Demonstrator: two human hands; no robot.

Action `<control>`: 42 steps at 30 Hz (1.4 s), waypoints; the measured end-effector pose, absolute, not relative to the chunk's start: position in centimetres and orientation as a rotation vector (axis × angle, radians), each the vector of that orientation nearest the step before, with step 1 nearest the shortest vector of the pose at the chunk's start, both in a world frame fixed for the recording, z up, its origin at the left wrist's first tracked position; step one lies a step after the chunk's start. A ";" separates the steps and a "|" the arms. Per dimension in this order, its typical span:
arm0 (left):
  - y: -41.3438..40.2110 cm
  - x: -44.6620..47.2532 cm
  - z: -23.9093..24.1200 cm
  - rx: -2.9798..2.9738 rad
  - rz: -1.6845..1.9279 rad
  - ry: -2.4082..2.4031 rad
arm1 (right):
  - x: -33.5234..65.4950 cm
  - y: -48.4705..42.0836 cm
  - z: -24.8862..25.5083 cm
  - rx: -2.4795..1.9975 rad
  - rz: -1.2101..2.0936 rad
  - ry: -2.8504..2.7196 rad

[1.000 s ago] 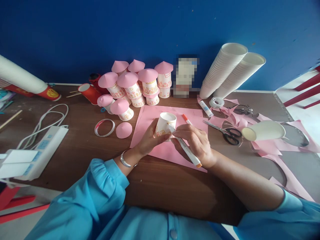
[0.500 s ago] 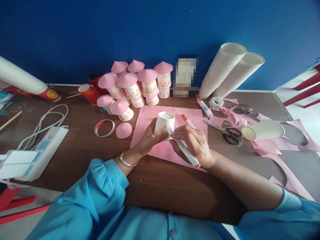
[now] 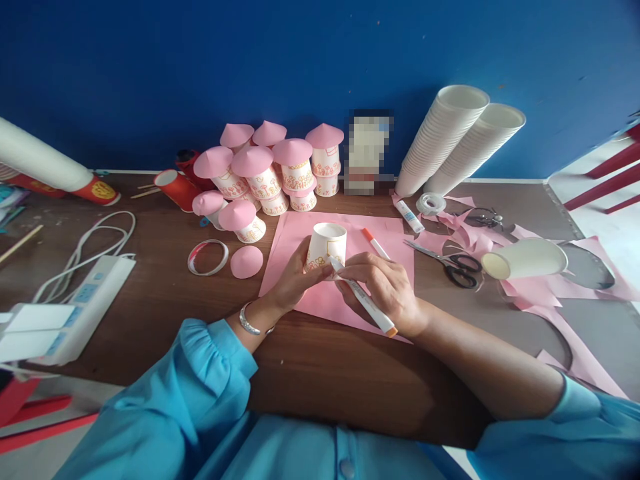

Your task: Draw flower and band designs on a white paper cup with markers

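Observation:
My left hand (image 3: 299, 275) is closed around the lower left side of a white paper cup (image 3: 327, 241) held above pink paper sheets (image 3: 280, 267). Orange and yellow flower drawings and a yellow outline show on the cup's side. In my right hand (image 3: 387, 290) is a white marker (image 3: 370, 305) with an orange end, its tip at the cup's front. A second marker (image 3: 375, 243) with a red-orange end lies on the pink sheets behind my right hand. Decorated cups with pink cone roofs (image 3: 253, 162) stand behind to the left.
Scissors (image 3: 447, 262), a glue stick (image 3: 410, 217), clear tape (image 3: 431, 203) and pink scraps (image 3: 463, 233) lie on the right. Two tall cup stacks (image 3: 443, 143) lean by the blue wall. At left are a tape ring (image 3: 208, 257), a pink cone (image 3: 247, 262) and a power strip (image 3: 93, 310).
The marker's tip has shifted slightly left and down on the cup, and the yellow outline looks a little more complete. Both hands keep their hold; the whole view has slid slightly.

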State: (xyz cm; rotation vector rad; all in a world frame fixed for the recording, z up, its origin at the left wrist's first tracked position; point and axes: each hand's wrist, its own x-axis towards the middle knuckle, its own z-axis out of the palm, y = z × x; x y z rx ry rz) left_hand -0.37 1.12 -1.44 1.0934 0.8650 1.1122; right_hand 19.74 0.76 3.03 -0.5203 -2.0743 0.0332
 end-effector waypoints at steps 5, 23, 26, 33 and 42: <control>1.2 0.0 -0.7 1.022 1.134 0.849 | 19.6 0.9 3.1 -0.536 0.003 -2.041; 1.2 -0.3 -0.5 0.861 1.131 0.714 | 20.0 1.0 3.1 -0.594 0.008 -2.019; 1.3 -0.5 -0.5 0.863 1.113 0.671 | 20.0 1.1 3.2 -0.588 0.044 -2.004; 1.4 -0.5 -0.3 0.837 1.075 0.605 | 20.0 1.1 3.2 -0.613 0.113 -1.952; 1.3 -0.5 0.1 0.800 1.042 0.580 | 19.8 1.0 3.0 -0.658 0.123 -1.914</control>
